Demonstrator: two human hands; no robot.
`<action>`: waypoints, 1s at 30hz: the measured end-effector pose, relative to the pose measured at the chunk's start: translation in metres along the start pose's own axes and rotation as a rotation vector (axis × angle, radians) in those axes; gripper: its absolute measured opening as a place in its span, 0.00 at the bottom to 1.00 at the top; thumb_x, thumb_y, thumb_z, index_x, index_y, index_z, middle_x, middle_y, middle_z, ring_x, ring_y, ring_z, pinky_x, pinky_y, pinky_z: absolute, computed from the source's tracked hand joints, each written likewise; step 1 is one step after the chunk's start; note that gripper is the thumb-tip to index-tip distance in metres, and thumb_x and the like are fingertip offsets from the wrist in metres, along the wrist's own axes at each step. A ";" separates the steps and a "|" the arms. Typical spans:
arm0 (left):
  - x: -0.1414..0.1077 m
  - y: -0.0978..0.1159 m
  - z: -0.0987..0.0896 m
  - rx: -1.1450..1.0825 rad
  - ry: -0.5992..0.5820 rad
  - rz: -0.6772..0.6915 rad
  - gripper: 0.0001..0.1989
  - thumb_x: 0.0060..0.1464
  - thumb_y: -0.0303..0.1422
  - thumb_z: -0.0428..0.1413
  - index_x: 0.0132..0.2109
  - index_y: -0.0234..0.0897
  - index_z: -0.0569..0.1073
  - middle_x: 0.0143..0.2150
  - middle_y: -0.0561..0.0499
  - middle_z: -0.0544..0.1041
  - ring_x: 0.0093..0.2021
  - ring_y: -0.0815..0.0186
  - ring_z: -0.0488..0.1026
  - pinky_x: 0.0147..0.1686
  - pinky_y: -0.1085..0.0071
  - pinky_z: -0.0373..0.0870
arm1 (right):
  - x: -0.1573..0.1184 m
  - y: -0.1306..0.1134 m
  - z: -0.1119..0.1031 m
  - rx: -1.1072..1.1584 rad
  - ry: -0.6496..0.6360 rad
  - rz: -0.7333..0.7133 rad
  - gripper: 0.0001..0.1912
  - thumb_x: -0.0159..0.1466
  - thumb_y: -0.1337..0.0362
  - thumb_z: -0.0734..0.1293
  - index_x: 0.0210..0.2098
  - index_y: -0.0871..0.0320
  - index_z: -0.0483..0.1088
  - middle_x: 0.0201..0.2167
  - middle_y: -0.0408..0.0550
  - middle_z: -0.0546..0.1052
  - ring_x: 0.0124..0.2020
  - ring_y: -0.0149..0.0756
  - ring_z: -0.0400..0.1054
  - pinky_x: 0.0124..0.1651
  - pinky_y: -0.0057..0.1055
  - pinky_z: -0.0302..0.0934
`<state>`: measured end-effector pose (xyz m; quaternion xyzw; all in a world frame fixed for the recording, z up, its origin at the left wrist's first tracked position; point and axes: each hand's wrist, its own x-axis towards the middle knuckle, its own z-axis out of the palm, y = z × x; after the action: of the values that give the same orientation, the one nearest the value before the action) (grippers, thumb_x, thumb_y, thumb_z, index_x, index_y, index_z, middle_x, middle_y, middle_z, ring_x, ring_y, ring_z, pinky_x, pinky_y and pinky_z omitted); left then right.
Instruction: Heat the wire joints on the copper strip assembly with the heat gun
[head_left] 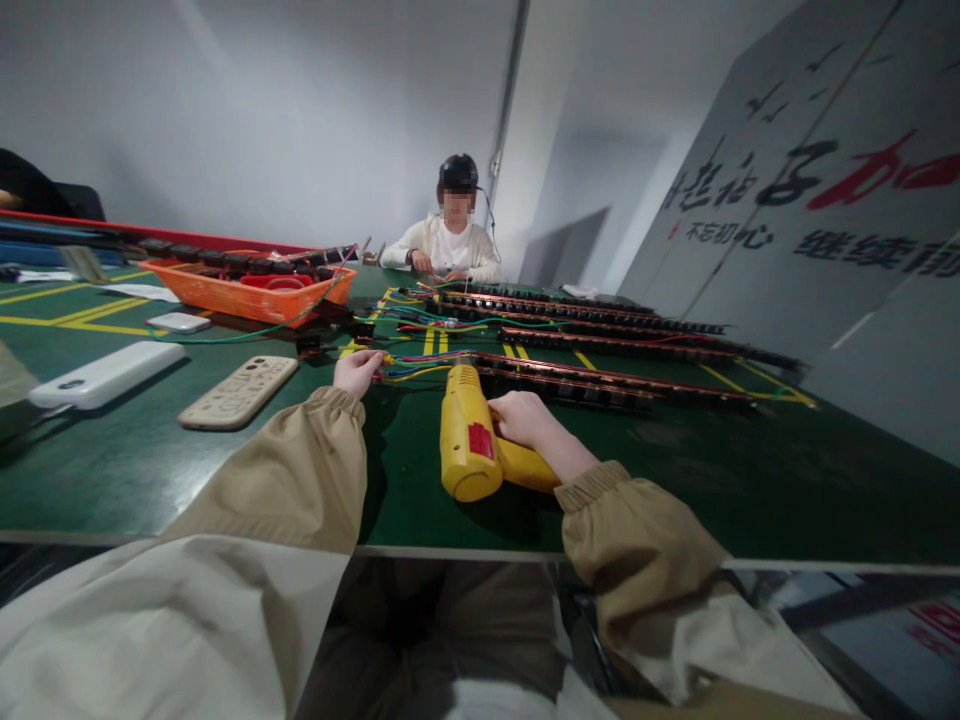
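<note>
My left hand (359, 373) pinches the ends of several coloured wires (424, 362) near the middle of the green table. These wires run right into a long black strip with copper-coloured lines (570, 377). My right hand (527, 420) is wrapped round the handle of a yellow heat gun (469, 435), which lies low over the table. The gun's front end points away from me, at the place where the wires meet the strip; its nozzle tip is hard to make out. More black strips (585, 320) with wires lie behind, roughly parallel.
An orange basket (292, 300) holding black parts stands at the back left. Nearer are a phone in a beige case (238, 393), a white power bank (109, 375) with a cable, and a small white object (178, 322). Across the table (712, 480) sits a person (450, 245).
</note>
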<state>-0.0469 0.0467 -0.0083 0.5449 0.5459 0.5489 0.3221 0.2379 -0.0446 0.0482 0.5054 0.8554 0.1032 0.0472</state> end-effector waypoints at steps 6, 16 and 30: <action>-0.001 0.003 0.001 -0.057 0.049 -0.085 0.16 0.50 0.38 0.56 0.43 0.32 0.77 0.36 0.46 0.79 0.29 0.69 0.71 0.28 0.72 0.68 | 0.000 -0.001 0.001 -0.002 0.036 -0.012 0.14 0.60 0.64 0.59 0.40 0.55 0.73 0.39 0.50 0.78 0.41 0.42 0.71 0.38 0.32 0.59; -0.010 0.015 0.003 -0.079 0.122 -0.104 0.13 0.49 0.32 0.56 0.41 0.30 0.78 0.30 0.49 0.78 0.23 0.73 0.67 0.25 0.75 0.66 | 0.008 -0.019 -0.008 0.013 -0.029 -0.049 0.15 0.58 0.67 0.59 0.41 0.57 0.73 0.40 0.52 0.77 0.41 0.41 0.71 0.41 0.32 0.59; -0.006 0.008 0.004 -0.068 0.137 -0.078 0.13 0.50 0.32 0.56 0.41 0.28 0.77 0.35 0.46 0.78 0.29 0.71 0.70 0.32 0.74 0.67 | 0.048 -0.065 -0.010 0.028 0.133 -0.240 0.12 0.55 0.63 0.62 0.36 0.58 0.74 0.36 0.52 0.78 0.39 0.44 0.72 0.37 0.33 0.60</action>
<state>-0.0402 0.0406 -0.0025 0.4733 0.5686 0.5901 0.3232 0.1568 -0.0345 0.0446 0.3922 0.9122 0.1181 -0.0045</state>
